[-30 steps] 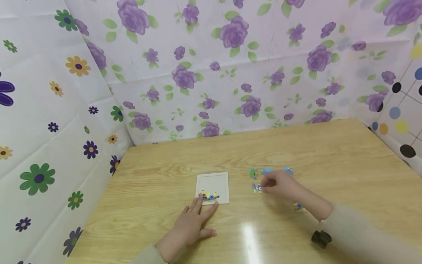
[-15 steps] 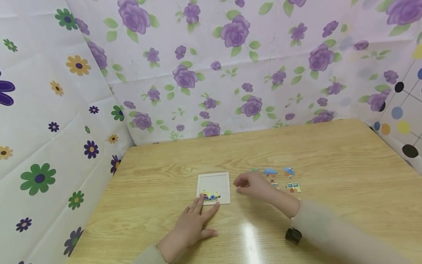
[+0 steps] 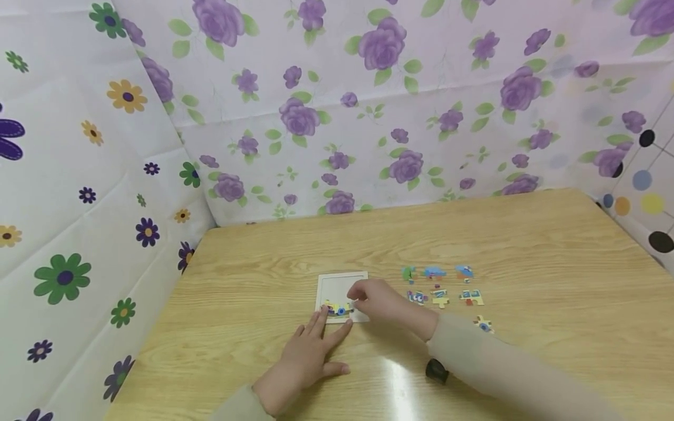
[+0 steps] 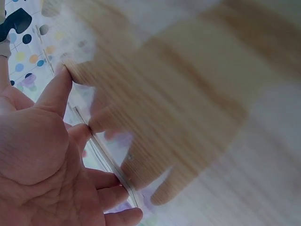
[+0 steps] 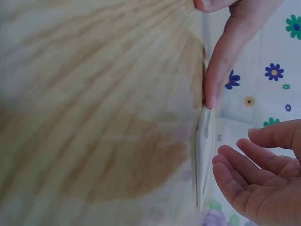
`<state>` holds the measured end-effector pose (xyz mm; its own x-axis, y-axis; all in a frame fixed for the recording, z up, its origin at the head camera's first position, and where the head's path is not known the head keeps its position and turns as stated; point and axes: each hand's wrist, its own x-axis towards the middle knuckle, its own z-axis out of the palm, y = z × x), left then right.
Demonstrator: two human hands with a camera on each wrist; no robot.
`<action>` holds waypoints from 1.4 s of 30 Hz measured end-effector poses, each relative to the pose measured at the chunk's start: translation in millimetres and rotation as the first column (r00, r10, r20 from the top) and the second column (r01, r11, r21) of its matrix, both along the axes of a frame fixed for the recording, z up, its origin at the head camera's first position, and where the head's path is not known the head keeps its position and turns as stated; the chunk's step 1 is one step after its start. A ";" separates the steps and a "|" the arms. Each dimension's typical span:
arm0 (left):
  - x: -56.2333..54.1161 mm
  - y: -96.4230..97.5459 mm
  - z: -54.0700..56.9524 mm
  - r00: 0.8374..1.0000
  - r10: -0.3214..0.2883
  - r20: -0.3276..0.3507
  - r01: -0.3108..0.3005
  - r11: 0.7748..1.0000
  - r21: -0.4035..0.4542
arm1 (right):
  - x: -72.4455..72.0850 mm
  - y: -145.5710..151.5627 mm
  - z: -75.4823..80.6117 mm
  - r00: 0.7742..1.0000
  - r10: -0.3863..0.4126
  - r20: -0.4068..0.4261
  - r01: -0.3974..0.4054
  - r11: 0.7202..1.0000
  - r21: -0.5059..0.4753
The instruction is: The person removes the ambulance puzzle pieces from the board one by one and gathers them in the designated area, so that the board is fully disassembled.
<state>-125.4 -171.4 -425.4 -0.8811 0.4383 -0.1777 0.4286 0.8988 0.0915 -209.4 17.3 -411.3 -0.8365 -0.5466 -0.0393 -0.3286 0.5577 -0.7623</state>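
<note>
A small white puzzle tray [image 3: 337, 286] lies on the table with yellow and blue jigsaw pieces [image 3: 339, 309] along its near edge. My left hand [image 3: 310, 351] is spread flat, its fingertips resting on the tray's near rim and the pieces. Over the tray's right side hovers my right hand [image 3: 381, 301], thumb and fingers loosely bent near the right end of the placed pieces. The right wrist view shows the palm side of this right hand [image 5: 263, 169] with no piece visible between thumb and fingers. From the left wrist, the left hand [image 4: 51, 155] touches the tray's thin edge [image 4: 106, 157].
Right of the tray, loose jigsaw pieces lie in two rows, among them a green tree piece [image 3: 408, 273] and a piece with eyes [image 3: 418, 297]. A wheel piece [image 3: 483, 324] lies nearer. Flowered cloth [image 3: 295, 158] hangs behind the wooden table [image 3: 253, 263].
My right hand has moved left from the loose pieces to above the tray, uncovering the rows of pieces. The left hand stays on the tray.
</note>
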 end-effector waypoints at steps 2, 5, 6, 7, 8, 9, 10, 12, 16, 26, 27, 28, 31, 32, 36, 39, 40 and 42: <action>0.5 0.6 0.8 1.000 0.000 0.001 0.000 1.000 -0.009 | -0.6 -2.6 -2.6 1.000 -0.002 0.003 0.002 1.000 0.006; 0.2 1.8 1.9 1.000 0.000 0.001 0.000 0.999 -0.033 | -0.4 -4.8 -5.9 1.000 0.011 0.002 -0.011 1.000 0.017; 0.1 2.1 2.4 1.000 0.000 0.002 0.000 0.999 -0.039 | -0.2 -5.3 -6.9 1.000 0.017 -0.002 -0.017 1.000 0.018; -0.1 2.4 2.7 1.000 0.001 0.005 -0.001 0.999 -0.044 | 0.0 -5.8 -7.8 1.000 0.024 -0.010 -0.023 1.000 0.020; -0.2 2.5 3.1 1.000 0.001 0.008 -0.001 0.999 -0.049 | 0.3 -6.0 -8.5 0.999 0.032 -0.017 -0.032 0.999 0.022; -0.4 2.5 3.1 1.000 0.001 0.009 0.000 0.999 -0.051 | 0.6 -6.4 -8.9 0.999 0.039 -0.016 -0.039 0.999 0.023; -0.3 2.5 3.2 1.000 0.001 0.011 0.000 0.999 -0.052 | 0.8 -6.9 -9.4 0.999 0.043 -0.022 -0.043 0.999 0.026; -0.4 2.3 3.1 1.000 0.000 0.013 0.000 0.999 -0.052 | 0.6 -8.5 -9.6 0.999 0.040 -0.017 -0.040 0.999 0.020; -0.7 2.3 3.2 1.000 0.000 0.018 0.001 0.999 -0.046 | -1.7 -11.8 -8.9 1.000 -0.004 0.021 0.004 1.000 0.009; -0.4 2.0 2.9 1.000 0.007 0.017 -0.007 1.000 -0.024 | -10.5 -20.4 -9.9 0.998 -0.058 0.023 0.057 0.998 0.015; -0.7 2.1 2.5 1.000 0.005 0.015 -0.005 1.000 -0.025 | -11.0 -21.5 -10.2 0.998 -0.062 0.024 0.061 0.998 0.020; -0.7 2.0 2.3 1.000 0.005 0.016 -0.005 1.000 -0.023 | -11.6 -22.6 -10.5 0.998 -0.062 0.020 0.062 0.998 0.027; -0.9 1.9 1.8 1.000 0.001 0.014 -0.001 1.000 -0.025 | -12.8 -25.3 -11.7 0.998 -0.059 0.014 0.059 0.998 0.038; -1.0 1.9 1.7 1.000 0.000 0.013 0.000 1.000 -0.025 | -12.9 -25.7 -11.7 0.998 -0.055 0.010 0.054 0.998 0.041; -0.8 2.2 2.2 1.000 -0.004 0.010 0.004 1.000 -0.024 | -13.7 -26.6 -12.3 0.999 -0.042 -0.011 0.043 0.998 0.046; -0.6 2.4 3.3 1.000 -0.008 0.008 0.008 1.000 -0.024 | -14.5 -26.5 -12.6 0.999 -0.034 -0.022 0.034 0.999 0.035; -0.4 2.5 3.9 1.000 -0.008 0.008 0.009 1.000 -0.022 | -14.9 -26.4 -13.2 0.999 -0.030 -0.027 0.030 0.999 0.029; 0.0 2.6 4.9 1.000 -0.011 0.011 0.011 1.000 -0.021 | -15.7 -25.8 -14.1 0.999 -0.027 -0.025 0.028 1.000 0.012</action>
<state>-125.4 -168.8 -420.5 -0.8741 0.4443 -0.1964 0.4380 0.8957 0.0769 -225.1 -8.5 -425.4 -0.8520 -0.5230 -0.0247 -0.3318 0.5760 -0.7471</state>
